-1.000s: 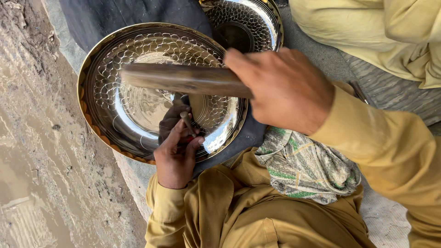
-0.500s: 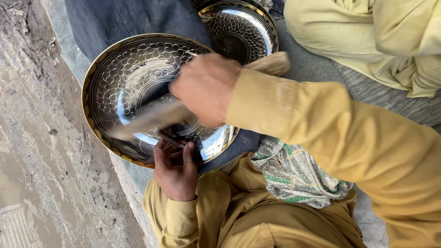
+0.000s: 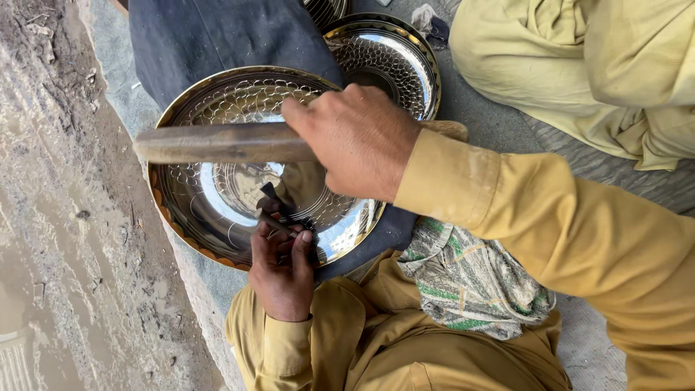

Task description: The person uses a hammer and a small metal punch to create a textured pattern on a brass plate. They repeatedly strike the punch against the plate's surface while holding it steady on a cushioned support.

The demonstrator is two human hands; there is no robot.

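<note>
A large round shiny metal tray [image 3: 210, 199] with a scale-like hammered pattern lies on a dark cloth in front of me. My left hand [image 3: 284, 271] rests at the tray's near rim and pinches a small dark metal punch [image 3: 274, 217] whose tip stands on the tray's surface. My right hand [image 3: 356, 141] is shut on a thick wooden stick [image 3: 217, 143], held level above the tray and pointing left. My yellow sleeve covers the tray's right part.
A second patterned metal tray [image 3: 391, 58] lies behind the first, partly under it. The dark cloth [image 3: 217, 36] spreads to the back. A green patterned cloth [image 3: 470, 282] lies on my lap. Yellow clothing [image 3: 579, 65] fills the top right; muddy ground [image 3: 58, 217] lies left.
My right hand swung the stick down onto the punch half a second ago and has lifted it level again. The left hand stays at the tray's rim with the punch.
</note>
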